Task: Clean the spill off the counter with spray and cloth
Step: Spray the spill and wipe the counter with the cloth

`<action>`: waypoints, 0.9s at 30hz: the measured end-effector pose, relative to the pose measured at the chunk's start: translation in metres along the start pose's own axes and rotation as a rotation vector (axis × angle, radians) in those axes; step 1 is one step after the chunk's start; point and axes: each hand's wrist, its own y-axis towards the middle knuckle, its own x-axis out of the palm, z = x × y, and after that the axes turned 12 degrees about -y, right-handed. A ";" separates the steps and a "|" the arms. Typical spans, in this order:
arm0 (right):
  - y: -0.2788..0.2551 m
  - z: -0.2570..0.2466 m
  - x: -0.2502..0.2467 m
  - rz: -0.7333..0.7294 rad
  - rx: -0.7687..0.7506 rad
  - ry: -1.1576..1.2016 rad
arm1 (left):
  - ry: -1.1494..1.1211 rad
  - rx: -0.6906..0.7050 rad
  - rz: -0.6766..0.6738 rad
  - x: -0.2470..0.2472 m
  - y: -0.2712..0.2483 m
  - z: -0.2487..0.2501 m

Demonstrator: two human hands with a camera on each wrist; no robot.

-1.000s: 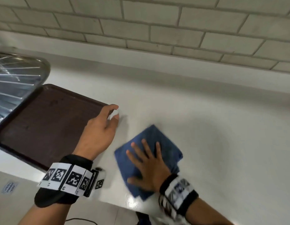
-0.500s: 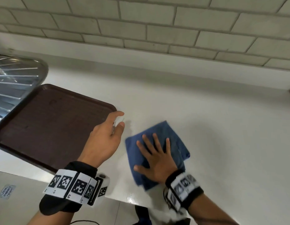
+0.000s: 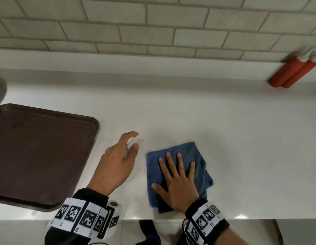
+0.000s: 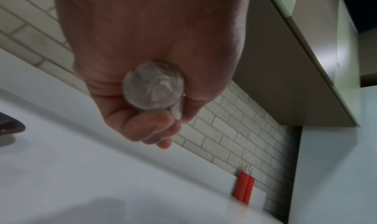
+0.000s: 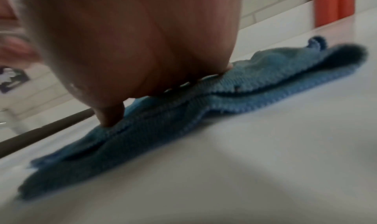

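Now the flat, spread right hand (image 3: 178, 181) has slid the blue cloth (image 3: 197, 156) rightward across the counter (image 3: 242, 138), wiping continues, while the left hand (image 3: 116, 163) grips the spray bottle (image 4: 153, 85)

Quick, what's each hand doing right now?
Left hand: fingers curled round a small clear spray bottle, holding it.
Right hand: open, fingers flat, pressing the blue cloth on the counter.
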 end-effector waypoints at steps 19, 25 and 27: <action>-0.012 0.090 -0.037 0.024 0.221 0.196 | -0.087 -0.026 0.065 0.049 -0.092 0.021; -0.049 0.085 -0.014 0.058 0.320 0.436 | -0.143 -0.110 0.138 0.065 -0.134 0.005; -0.049 0.084 -0.014 0.037 0.328 0.535 | -0.157 -0.126 0.147 0.070 -0.145 0.001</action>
